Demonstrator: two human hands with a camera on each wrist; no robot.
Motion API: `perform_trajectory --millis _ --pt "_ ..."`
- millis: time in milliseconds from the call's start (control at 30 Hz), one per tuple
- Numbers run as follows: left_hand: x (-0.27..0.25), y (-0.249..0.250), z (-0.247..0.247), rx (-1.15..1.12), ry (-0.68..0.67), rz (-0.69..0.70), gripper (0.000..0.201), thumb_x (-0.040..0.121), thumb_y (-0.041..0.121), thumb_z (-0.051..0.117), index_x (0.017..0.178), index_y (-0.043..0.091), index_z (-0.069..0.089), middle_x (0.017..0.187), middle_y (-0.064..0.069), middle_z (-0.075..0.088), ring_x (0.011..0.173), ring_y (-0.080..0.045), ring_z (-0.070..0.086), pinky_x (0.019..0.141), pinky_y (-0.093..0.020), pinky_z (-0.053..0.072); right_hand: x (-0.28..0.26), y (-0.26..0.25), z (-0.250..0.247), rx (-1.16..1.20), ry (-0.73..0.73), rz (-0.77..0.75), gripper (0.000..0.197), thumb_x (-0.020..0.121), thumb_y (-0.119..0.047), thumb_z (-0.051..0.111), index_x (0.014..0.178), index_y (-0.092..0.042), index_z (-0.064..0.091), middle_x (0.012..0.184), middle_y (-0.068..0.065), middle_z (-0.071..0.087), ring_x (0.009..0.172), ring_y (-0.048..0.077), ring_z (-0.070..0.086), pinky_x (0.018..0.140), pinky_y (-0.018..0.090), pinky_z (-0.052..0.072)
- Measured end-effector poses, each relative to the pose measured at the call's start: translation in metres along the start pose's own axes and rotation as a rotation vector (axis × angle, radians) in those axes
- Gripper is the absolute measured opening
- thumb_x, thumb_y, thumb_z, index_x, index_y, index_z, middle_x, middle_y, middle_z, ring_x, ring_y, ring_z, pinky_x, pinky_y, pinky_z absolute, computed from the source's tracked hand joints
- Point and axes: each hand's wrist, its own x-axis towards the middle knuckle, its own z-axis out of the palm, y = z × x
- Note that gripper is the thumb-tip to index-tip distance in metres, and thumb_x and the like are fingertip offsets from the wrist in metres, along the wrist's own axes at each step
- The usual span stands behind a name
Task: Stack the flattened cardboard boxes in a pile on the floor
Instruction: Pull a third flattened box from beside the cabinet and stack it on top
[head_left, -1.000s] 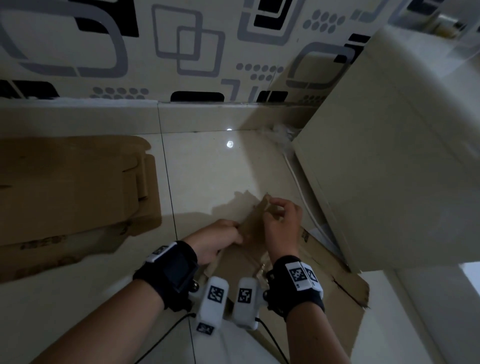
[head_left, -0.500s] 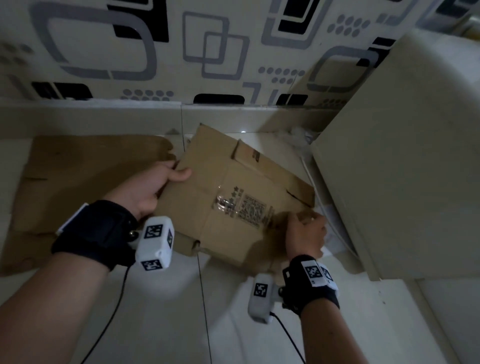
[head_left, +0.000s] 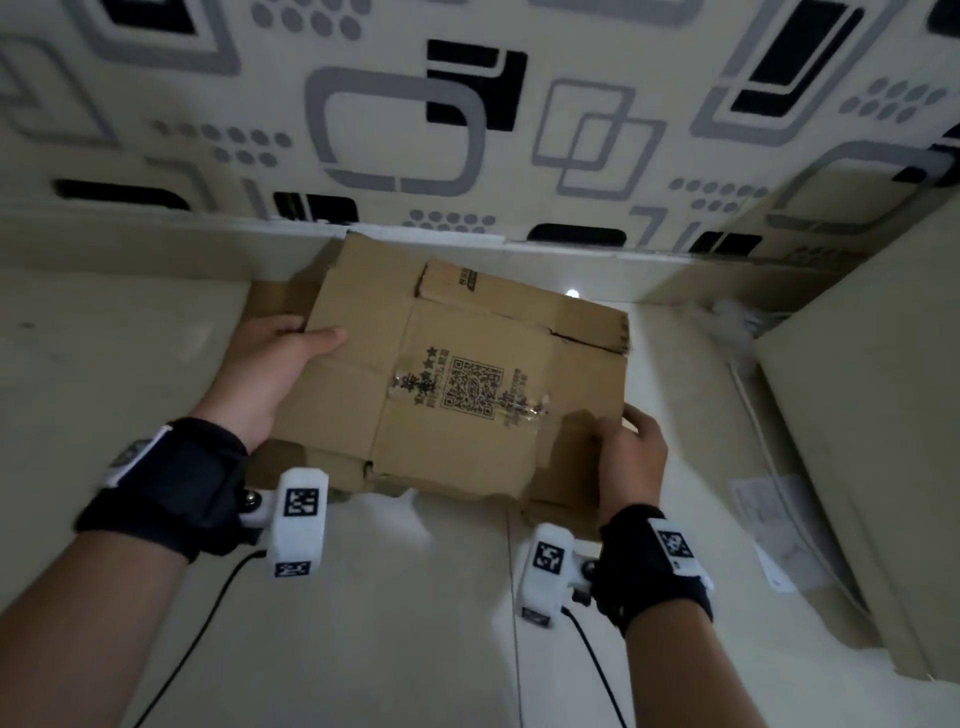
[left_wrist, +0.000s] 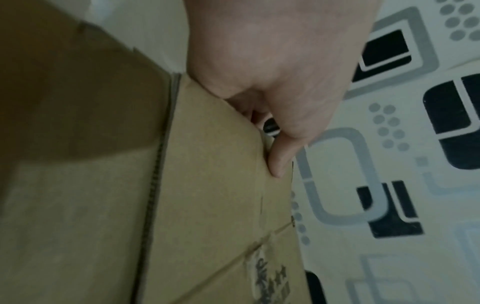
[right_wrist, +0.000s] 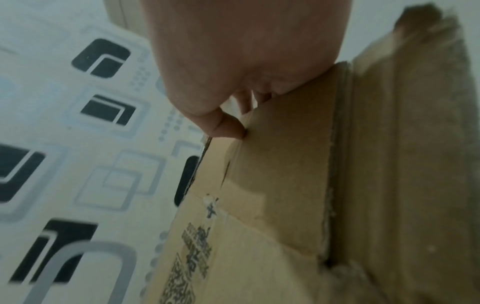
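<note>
- The step in hand looks like carrying: a flattened cardboard box (head_left: 462, 384), printed code face up, is held off the tiled floor (head_left: 395, 623), in front of the patterned wall (head_left: 467, 104).
- The left hand (head_left: 270, 374) grips the box's left edge, thumb on top, fingers (left_wrist: 279, 162) curled round the edge.
- The right hand (head_left: 631, 457) pinches the near right corner, thumb on top; the other fingers are hidden beneath.
- A little brown cardboard (head_left: 275, 301) shows past the box's left edge, low against the wall; it may be the pile, though the box hides most of it.
- Judged from this, the next move is to lower the box flat onto that cardboard, edges roughly squared, then let go with both hands.
- Right of the box stands a pale cabinet (head_left: 857, 389) with a white cable (head_left: 753, 415) and paper (head_left: 774, 525) at its foot; the loose, torn flaps could catch or fold under.
</note>
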Motion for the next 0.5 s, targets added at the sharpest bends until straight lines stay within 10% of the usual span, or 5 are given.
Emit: perform_trajectory --millis 100,267,500 --pt "0.007 -0.013 -0.035 -0.004 0.078 -0.012 0.032 0.083 0.028 0.079 0.111 0.013 0.077 0.105 -0.010 0.078 0.098 -0.031 0.073 0.090 -0.048 0.056 -0.008 -0.003 0.034 -0.020 -0.082 -0.068 0.048 0.090 -0.009 0.056 0.137 -0.020 0.051 0.110 -0.001 0.064 0.094 0.012 0.062 0.089 0.035 0.053" --pt "0.014 -0.038 -0.068 0.054 0.147 0.039 0.022 0.087 0.008 0.064 0.105 0.017 0.074 0.104 -0.007 0.075 0.098 -0.030 0.068 0.075 -0.032 0.049 -0.019 -0.003 0.083 -0.138 -0.194 -0.182 0.058 0.086 -0.001 0.049 0.138 -0.025 0.051 0.131 0.001 0.061 0.114 0.020 0.061 0.100 0.041 0.052" --pt "0.032 -0.063 -0.095 0.145 0.101 0.091 0.075 0.092 -0.011 0.054 0.158 0.020 0.039 0.143 0.002 0.056 0.125 -0.014 0.053 0.098 -0.025 0.040 -0.017 -0.002 0.114 -0.378 -0.241 -0.285 0.064 0.091 0.000 0.044 0.151 -0.022 0.041 0.149 0.002 0.050 0.135 0.024 0.049 0.111 0.038 0.042"
